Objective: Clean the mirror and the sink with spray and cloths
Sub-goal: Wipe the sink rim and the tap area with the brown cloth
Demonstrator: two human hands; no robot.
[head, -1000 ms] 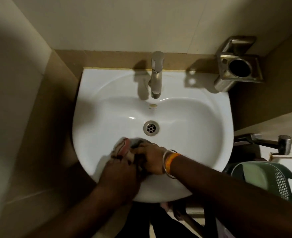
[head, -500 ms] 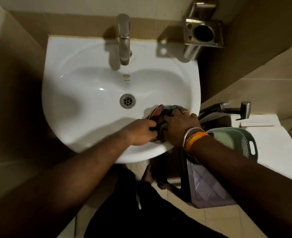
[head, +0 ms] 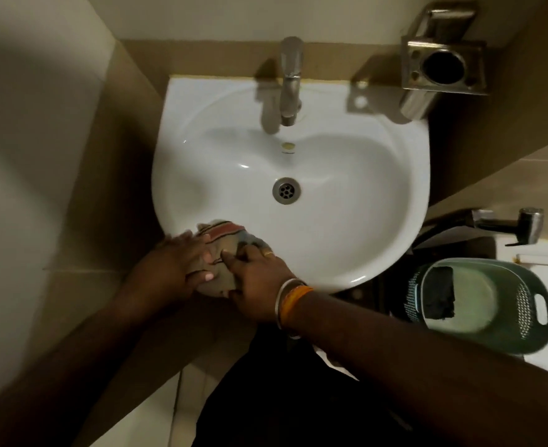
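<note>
Now both hands, left [head: 172,262] and right [head: 256,279], press the cloth [head: 224,246] between them on the sink [head: 379,240] rim; each grip holds it.

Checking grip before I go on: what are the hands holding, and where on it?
Both hold the striped cloth on the sink front rim: left hand on its left side, right hand pressing its right side.
</note>
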